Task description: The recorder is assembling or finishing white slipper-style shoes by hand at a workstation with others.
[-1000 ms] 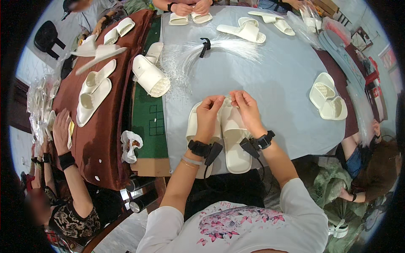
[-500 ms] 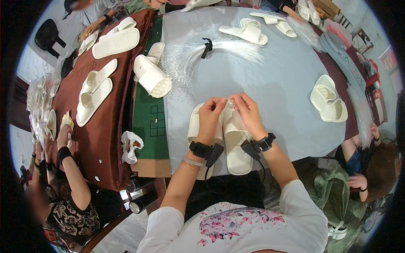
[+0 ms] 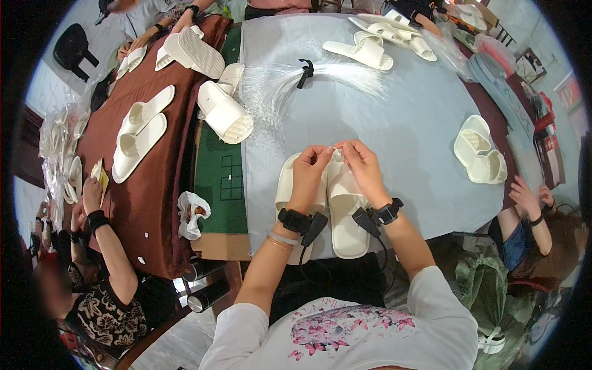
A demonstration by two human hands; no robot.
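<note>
Nearest us, we had both hands on a pair of white slippers [image 3: 336, 206] lying side by side at the near edge of the grey table [image 3: 407, 135]. Our left hand [image 3: 309, 176] was curled, fingertips pinched at the toe end of the pair; our right hand [image 3: 364, 168] was closed the same way just beside it, thumbs nearly touching. What sat between the fingertips was too small for us to tell.

To the left, a crumpled white bag [image 3: 192, 214] sat on the green mat [image 3: 220, 176], something dark reddish inside it.

Further out, a bundle of clear thin strands [image 3: 308, 77], tied with a black clip, fanned across the table. A stacked slipper pair [image 3: 223, 111] lay left of it, another pair [image 3: 480, 157] well off right.

Farthest, more slippers [image 3: 364, 52] lay before other people's hands.
</note>
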